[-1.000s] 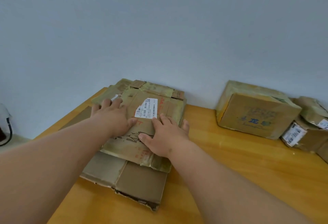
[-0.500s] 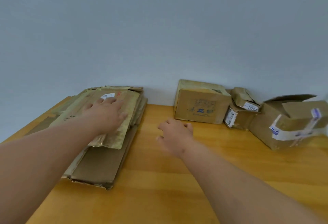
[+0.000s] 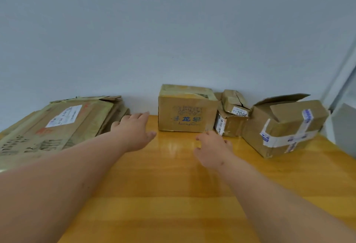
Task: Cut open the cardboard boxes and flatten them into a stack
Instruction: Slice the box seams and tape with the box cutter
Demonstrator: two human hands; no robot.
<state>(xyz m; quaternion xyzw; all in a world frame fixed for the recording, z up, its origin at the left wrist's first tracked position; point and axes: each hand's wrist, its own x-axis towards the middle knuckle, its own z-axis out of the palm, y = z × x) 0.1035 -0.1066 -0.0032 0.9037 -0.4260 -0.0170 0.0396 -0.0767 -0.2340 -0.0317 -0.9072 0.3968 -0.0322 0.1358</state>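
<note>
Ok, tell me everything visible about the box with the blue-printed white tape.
The taped box is brown cardboard, creased and dented, strapped crosswise with white tape bearing blue print. Its top flaps stand partly open. It sits askew on the wooden table near the wall, farthest right in the row, close against the small crumpled box. Neither hand touches it.

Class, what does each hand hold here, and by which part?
Nothing. The left hand and right hand hover open above the table.
</note>
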